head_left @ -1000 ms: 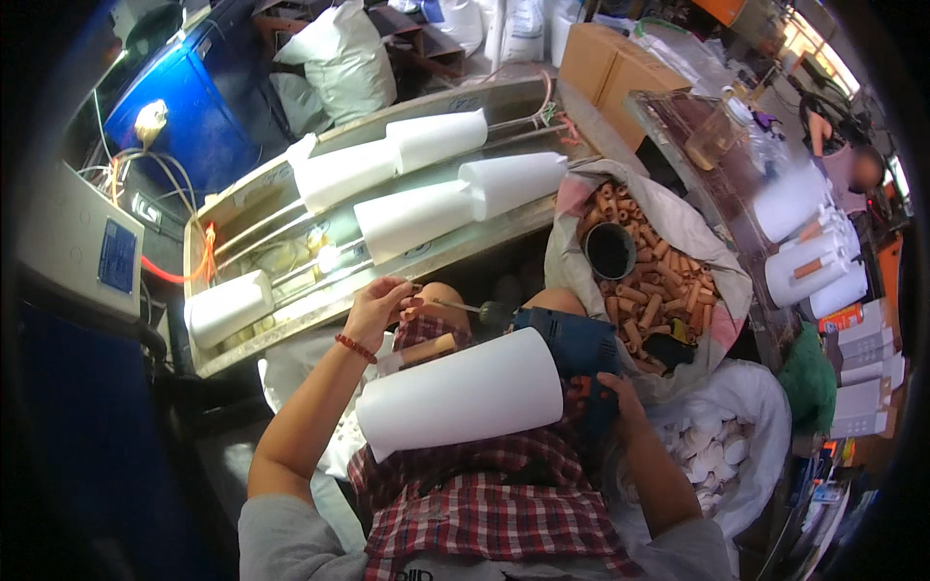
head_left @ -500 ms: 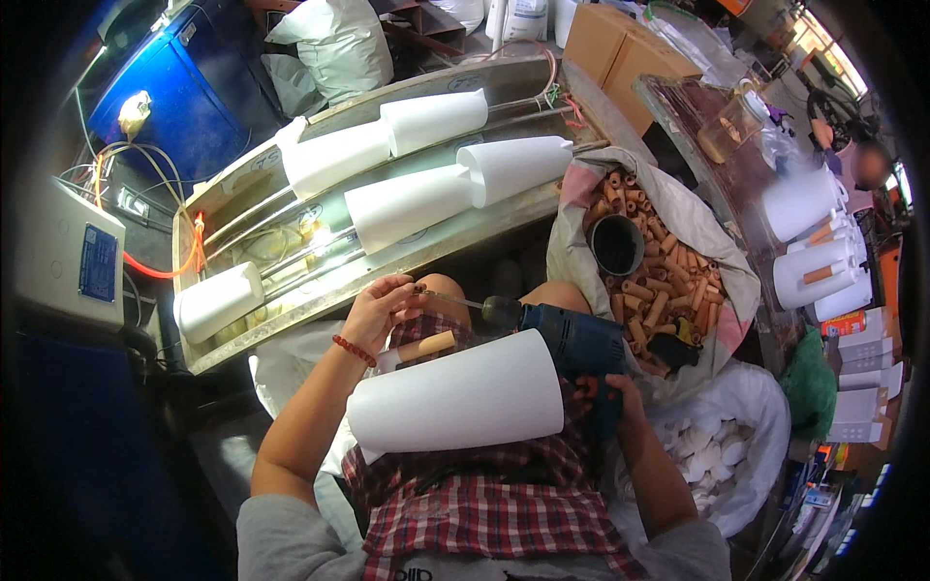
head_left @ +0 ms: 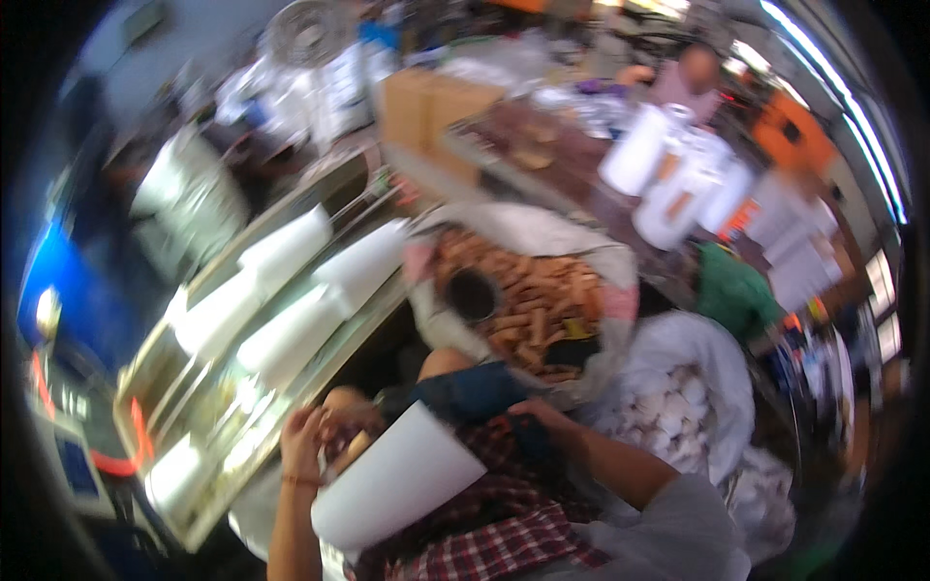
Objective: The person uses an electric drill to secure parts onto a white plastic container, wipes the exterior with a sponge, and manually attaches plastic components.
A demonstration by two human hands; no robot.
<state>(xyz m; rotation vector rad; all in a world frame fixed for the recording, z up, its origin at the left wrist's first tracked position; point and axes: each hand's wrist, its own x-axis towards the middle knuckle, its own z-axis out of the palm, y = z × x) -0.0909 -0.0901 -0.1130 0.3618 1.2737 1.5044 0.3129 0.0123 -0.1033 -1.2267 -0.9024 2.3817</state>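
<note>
Currently, a white cylinder (head_left: pixel 397 479) is rested between the left grip (head_left: pixel 305 443) and right grip (head_left: pixel 540 420). A blue drill (head_left: pixel 470 389) is clasped by the latter; the former is curled, anything held too blurred to tell. Beyond the right grip, brown tubes (head_left: pixel 526 324) are heaped.

A plain grey short sleeve (head_left: pixel 693 523) is worn on the right arm (head_left: pixel 620 467), plaid cloth (head_left: pixel 499 554) of dark red, black and white is worn in front, and a thin reddish bracelet (head_left: pixel 303 479) (its finer detail is lost to blur) is worn just below the left hand (head_left: pixel 302 441).
</note>
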